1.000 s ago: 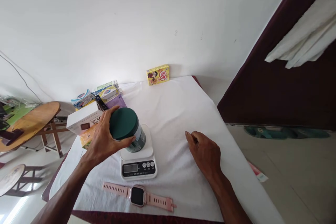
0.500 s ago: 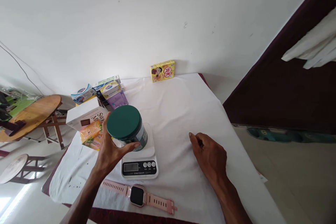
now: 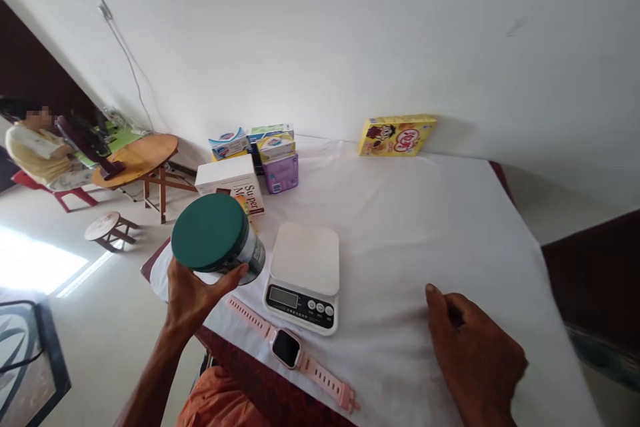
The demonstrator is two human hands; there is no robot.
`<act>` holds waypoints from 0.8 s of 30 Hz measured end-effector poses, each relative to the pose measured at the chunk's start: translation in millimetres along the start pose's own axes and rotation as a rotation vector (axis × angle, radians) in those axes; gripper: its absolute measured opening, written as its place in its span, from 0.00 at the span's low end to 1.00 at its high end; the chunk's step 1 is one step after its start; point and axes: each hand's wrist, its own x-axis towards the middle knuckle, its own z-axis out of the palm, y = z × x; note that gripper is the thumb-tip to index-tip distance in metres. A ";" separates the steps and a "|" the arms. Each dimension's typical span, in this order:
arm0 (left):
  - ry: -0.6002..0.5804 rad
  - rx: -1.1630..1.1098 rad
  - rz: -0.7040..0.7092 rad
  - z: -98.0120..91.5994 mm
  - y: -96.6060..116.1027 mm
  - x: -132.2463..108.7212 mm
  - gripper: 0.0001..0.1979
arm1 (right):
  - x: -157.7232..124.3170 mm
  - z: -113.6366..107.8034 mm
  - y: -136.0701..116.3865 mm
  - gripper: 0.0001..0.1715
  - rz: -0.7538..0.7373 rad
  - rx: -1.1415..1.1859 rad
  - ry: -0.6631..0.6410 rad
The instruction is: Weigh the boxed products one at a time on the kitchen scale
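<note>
My left hand point(image 3: 193, 293) is wrapped round a jar point(image 3: 213, 230) with a dark green lid and holds it up, tilted, left of the kitchen scale point(image 3: 305, 260). The scale's white plate is bare, and its display looks blank. In front of the scale lies a pink smartwatch point(image 3: 287, 348) with its strap stretched out. My right hand point(image 3: 470, 340) rests at the right of the table with its fingers curled in, and I see nothing in it. Partly behind the jar stands a white box point(image 3: 225, 177) with "Super" printed on it.
Several small boxes and a purple pack point(image 3: 283, 173) are grouped at the back left. A yellow snack box point(image 3: 397, 135) stands against the wall on the white tablecloth point(image 3: 400, 213). Beyond the left edge are a round wooden table point(image 3: 135, 157), a stool point(image 3: 103, 225) and a seated person point(image 3: 40, 147).
My left hand has moved the jar leftward, from over the scale to beside it. The view has swung left, bringing the seated person into sight. My right hand stays curled.
</note>
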 end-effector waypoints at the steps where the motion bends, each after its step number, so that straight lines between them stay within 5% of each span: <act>1: 0.018 0.009 -0.026 -5.5 -9.5 -1.7 0.36 | 0.3 -0.2 -1.1 0.26 0.006 -0.004 0.002; 7: -0.022 -0.067 -0.072 2.3 -44.6 -3.0 0.33 | -1.1 -0.8 -1.4 0.27 -0.010 0.003 -0.033; 15: -0.064 -0.059 0.039 26.2 -44.4 -2.0 0.35 | -3.8 -0.8 -5.0 0.30 -0.063 -0.003 -0.018; 24: 0.067 -0.008 -0.015 57.1 -36.2 -9.5 0.43 | -5.6 -2.6 -6.1 0.31 -0.079 -0.016 -0.046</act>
